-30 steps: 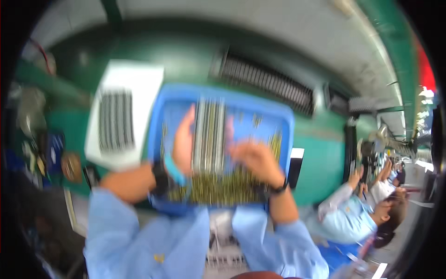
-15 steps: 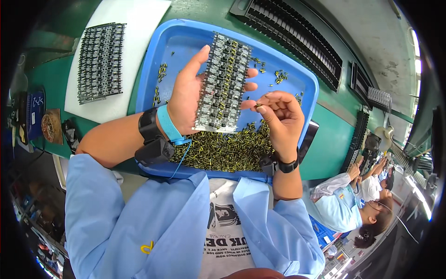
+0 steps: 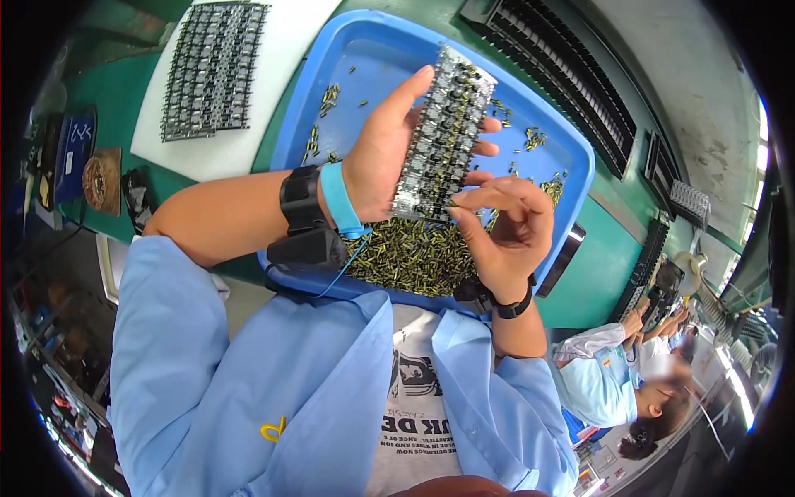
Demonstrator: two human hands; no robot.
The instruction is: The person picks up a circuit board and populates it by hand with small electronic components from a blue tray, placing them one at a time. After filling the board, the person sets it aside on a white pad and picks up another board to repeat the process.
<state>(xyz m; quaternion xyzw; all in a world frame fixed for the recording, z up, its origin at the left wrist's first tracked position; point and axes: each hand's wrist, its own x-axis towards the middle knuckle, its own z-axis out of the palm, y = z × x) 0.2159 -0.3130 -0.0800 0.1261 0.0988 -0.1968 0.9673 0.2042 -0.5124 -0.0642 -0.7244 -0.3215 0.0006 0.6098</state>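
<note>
My left hand (image 3: 377, 161) holds a panel of small circuit boards (image 3: 443, 137) tilted over a blue tray (image 3: 291, 124). The thumb lies along the panel's left edge and fingertips show past its right edge. Rows of dark and yellow-green parts sit along the panel. At its lower right edge, my right hand (image 3: 512, 232) pinches thumb and forefinger together on a tiny dark cylindrical component (image 3: 453, 204), mostly hidden by the fingertips. Beneath both hands, a heap of loose yellow-green and black cylindrical components (image 3: 406, 258) covers the tray's near part.
Another board panel (image 3: 214, 74) rests on a white sheet (image 3: 153, 124) at the left. Black slotted racks (image 3: 563, 79) line the far right of the green table (image 3: 592, 286). Co-workers (image 3: 600, 381) sit at the right. A round brown object (image 3: 102, 178) lies at far left.
The whole view has shifted, with tray and panels now farther right and higher. My right hand has come from beside the panel to its lower right edge, still pinching.
</note>
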